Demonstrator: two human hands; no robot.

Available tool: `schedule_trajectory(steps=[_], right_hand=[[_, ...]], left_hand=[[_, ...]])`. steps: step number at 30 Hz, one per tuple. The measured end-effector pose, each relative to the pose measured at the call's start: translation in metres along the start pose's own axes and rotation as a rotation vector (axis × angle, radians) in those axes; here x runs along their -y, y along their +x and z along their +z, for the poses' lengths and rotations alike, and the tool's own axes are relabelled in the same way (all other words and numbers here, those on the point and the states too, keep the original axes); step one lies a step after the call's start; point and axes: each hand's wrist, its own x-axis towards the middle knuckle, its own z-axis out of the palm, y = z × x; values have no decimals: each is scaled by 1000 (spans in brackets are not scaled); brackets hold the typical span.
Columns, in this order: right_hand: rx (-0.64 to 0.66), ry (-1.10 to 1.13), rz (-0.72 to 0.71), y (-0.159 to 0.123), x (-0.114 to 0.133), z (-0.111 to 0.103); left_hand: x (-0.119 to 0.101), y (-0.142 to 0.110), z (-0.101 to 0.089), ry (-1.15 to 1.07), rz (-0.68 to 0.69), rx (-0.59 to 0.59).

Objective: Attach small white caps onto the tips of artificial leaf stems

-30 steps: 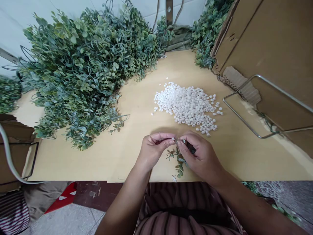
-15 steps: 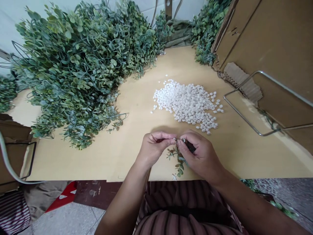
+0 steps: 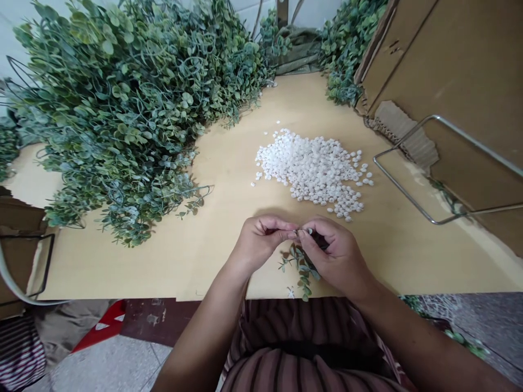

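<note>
My left hand (image 3: pixel 261 242) and my right hand (image 3: pixel 333 250) meet above the table's near edge, fingertips touching. The right is closed on a sprig of artificial greenery (image 3: pixel 303 280), whose leaves hang below the fingers. Thumb and forefinger of the left pinch something tiny at the stem's end; the fingertips hide what it is. Beyond the hands lies a pile of small white pieces (image 3: pixel 312 169), like little beads or caps. A tiny white star-shaped piece (image 3: pixel 291 292) rests by the table edge below the sprig.
A big heap of artificial greenery (image 3: pixel 134 120) covers the left and back of the tan tabletop (image 3: pixel 229 163). More greenery (image 3: pixel 351 49) stands at the back right, beside a large cardboard box (image 3: pixel 461 81). A bent metal wire frame (image 3: pixel 404 188) juts over the table from the right.
My hands stay together at nearly the same spot. The sprig has turned slightly, and its leaves hang a little lower. The view has shifted slightly.
</note>
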Motion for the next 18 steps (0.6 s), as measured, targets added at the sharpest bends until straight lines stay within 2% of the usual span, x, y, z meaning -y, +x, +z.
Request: schedule_trajectory(steps=[9, 18], right_hand=[[12, 44, -4, -1, -1, 1], [56, 188, 161, 1, 0, 1]], left_hand=[[0, 2, -1, 13, 23, 34], [-2, -1, -3, -66, 6, 36]])
